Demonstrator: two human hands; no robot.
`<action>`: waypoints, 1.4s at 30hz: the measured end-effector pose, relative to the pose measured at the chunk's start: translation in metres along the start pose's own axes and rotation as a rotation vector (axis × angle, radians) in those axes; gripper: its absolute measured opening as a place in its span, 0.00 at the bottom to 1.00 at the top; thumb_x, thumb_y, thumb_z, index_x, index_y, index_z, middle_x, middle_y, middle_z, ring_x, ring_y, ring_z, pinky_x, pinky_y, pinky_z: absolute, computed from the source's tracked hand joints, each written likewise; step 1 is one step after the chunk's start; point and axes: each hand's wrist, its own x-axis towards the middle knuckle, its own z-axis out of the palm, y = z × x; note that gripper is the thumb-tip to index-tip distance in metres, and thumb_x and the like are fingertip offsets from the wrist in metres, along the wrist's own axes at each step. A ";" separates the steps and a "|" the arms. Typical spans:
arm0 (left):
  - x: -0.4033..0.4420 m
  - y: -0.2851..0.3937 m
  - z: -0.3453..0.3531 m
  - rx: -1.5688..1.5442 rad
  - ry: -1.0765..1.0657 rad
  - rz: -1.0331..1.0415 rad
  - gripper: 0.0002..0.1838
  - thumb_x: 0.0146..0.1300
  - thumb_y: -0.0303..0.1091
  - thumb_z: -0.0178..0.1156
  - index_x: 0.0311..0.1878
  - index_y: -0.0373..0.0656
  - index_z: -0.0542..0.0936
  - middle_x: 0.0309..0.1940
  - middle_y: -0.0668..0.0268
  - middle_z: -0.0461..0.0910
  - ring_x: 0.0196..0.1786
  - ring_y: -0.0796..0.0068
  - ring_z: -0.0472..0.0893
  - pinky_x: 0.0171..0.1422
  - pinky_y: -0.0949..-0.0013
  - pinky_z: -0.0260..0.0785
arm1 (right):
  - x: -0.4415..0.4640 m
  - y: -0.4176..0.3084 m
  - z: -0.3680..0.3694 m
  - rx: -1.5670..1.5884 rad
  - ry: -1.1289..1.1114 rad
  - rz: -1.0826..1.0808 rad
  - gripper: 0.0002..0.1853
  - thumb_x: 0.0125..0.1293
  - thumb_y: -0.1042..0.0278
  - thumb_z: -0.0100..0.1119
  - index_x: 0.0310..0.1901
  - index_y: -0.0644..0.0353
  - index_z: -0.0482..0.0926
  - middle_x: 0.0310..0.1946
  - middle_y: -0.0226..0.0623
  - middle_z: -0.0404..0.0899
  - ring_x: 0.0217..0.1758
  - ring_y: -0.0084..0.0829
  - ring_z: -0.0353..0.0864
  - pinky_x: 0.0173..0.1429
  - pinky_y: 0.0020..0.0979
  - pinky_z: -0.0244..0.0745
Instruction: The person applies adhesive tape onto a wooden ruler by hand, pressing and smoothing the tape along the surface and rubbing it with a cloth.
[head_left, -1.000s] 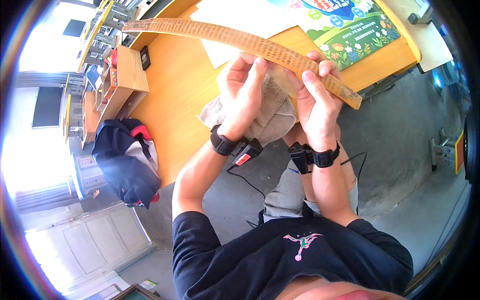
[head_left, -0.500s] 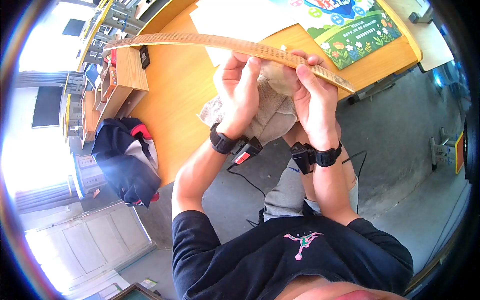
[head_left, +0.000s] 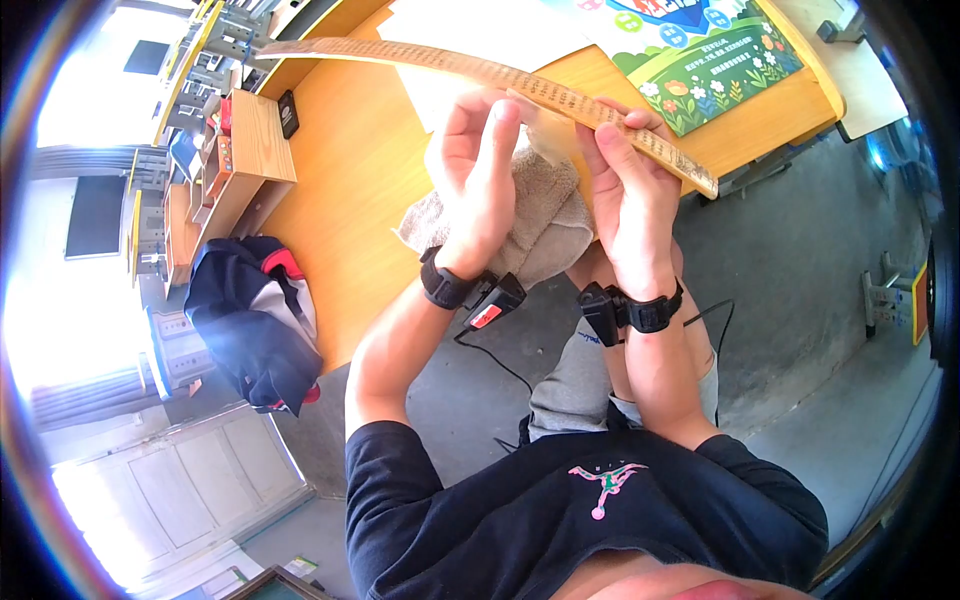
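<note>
A long, narrow wooden strip [head_left: 480, 72] covered in small dark characters slants across the view, looking curved. My right hand [head_left: 630, 195] grips it near its right end, thumb on the near face and fingers behind. Beside the strip is my left hand [head_left: 475, 170], thumb raised and fingers curled. A thin translucent sheet [head_left: 550, 132] hangs at its fingertips, between the two hands; the exact pinch is partly hidden. Below lies a folded beige towel [head_left: 540, 225] at the table's edge. Both wrists wear black straps with small devices.
The wooden table [head_left: 340, 200] carries white paper [head_left: 480, 40] and a colourful flower poster [head_left: 715, 75]. A wooden desk organiser [head_left: 245, 150] stands at left beside a small black object [head_left: 288, 115]. A dark jacket [head_left: 245, 320] hangs at the table's left edge. Cables run from the wrist devices.
The strip's left end has risen and shifted right, and its right end has dropped slightly. My left thumb has come away from the strip, and the translucent sheet has moved up.
</note>
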 end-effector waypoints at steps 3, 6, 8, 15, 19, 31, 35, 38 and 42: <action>0.002 -0.001 -0.001 0.050 0.028 -0.092 0.06 0.72 0.29 0.57 0.44 0.35 0.76 0.39 0.64 0.81 0.42 0.79 0.79 0.54 0.74 0.72 | -0.001 0.002 0.000 -0.069 -0.011 -0.052 0.15 0.63 0.85 0.63 0.46 0.57 0.70 0.57 0.42 0.72 0.61 0.30 0.74 0.65 0.30 0.74; 0.005 -0.004 -0.003 0.036 0.022 -0.110 0.06 0.72 0.29 0.58 0.44 0.35 0.77 0.39 0.65 0.82 0.42 0.79 0.80 0.52 0.74 0.72 | -0.001 0.003 -0.005 -0.157 -0.064 -0.098 0.14 0.66 0.84 0.58 0.46 0.56 0.67 0.58 0.40 0.70 0.64 0.30 0.72 0.69 0.32 0.73; 0.006 -0.002 -0.001 0.000 0.031 -0.137 0.05 0.71 0.29 0.59 0.44 0.36 0.77 0.39 0.65 0.82 0.42 0.79 0.79 0.52 0.75 0.72 | -0.002 0.002 -0.004 -0.181 -0.092 -0.108 0.15 0.65 0.86 0.58 0.46 0.55 0.66 0.58 0.39 0.70 0.64 0.30 0.72 0.69 0.32 0.73; 0.004 0.001 0.003 -0.055 0.063 -0.124 0.06 0.70 0.28 0.60 0.41 0.35 0.80 0.35 0.65 0.84 0.39 0.82 0.79 0.49 0.76 0.71 | -0.003 -0.002 0.000 -0.057 -0.070 -0.045 0.16 0.63 0.88 0.59 0.45 0.57 0.68 0.59 0.42 0.70 0.61 0.30 0.74 0.67 0.32 0.73; 0.003 -0.004 -0.001 -0.064 0.043 -0.112 0.05 0.70 0.27 0.58 0.41 0.35 0.79 0.35 0.64 0.84 0.39 0.81 0.80 0.50 0.75 0.71 | -0.003 -0.002 -0.002 -0.059 -0.088 -0.043 0.14 0.65 0.87 0.56 0.45 0.56 0.68 0.59 0.41 0.70 0.62 0.32 0.74 0.67 0.33 0.75; 0.003 -0.001 -0.002 -0.157 0.012 -0.046 0.04 0.68 0.19 0.52 0.39 0.39 0.74 0.40 0.66 0.79 0.45 0.79 0.78 0.57 0.74 0.70 | 0.001 -0.001 -0.002 0.039 -0.018 0.121 0.08 0.69 0.79 0.59 0.46 0.61 0.72 0.55 0.45 0.77 0.57 0.33 0.80 0.65 0.33 0.77; 0.002 -0.002 -0.001 -0.189 0.028 -0.030 0.04 0.69 0.20 0.52 0.39 0.39 0.74 0.39 0.66 0.79 0.44 0.78 0.78 0.57 0.72 0.71 | 0.002 0.003 -0.005 -0.046 -0.015 0.077 0.07 0.70 0.71 0.61 0.46 0.61 0.76 0.50 0.45 0.82 0.54 0.35 0.83 0.63 0.35 0.78; 0.003 -0.004 -0.002 -0.194 0.032 -0.018 0.03 0.69 0.21 0.52 0.39 0.39 0.74 0.38 0.66 0.79 0.43 0.77 0.78 0.57 0.71 0.71 | 0.002 0.003 -0.002 -0.018 0.003 0.078 0.09 0.66 0.76 0.64 0.45 0.64 0.75 0.46 0.43 0.81 0.50 0.30 0.82 0.61 0.31 0.78; 0.002 -0.005 -0.003 -0.222 0.012 -0.014 0.03 0.70 0.22 0.52 0.39 0.39 0.74 0.38 0.65 0.79 0.42 0.76 0.78 0.56 0.71 0.72 | 0.000 0.003 0.001 -0.029 -0.001 0.032 0.09 0.66 0.75 0.65 0.45 0.64 0.76 0.45 0.42 0.82 0.49 0.30 0.83 0.60 0.31 0.78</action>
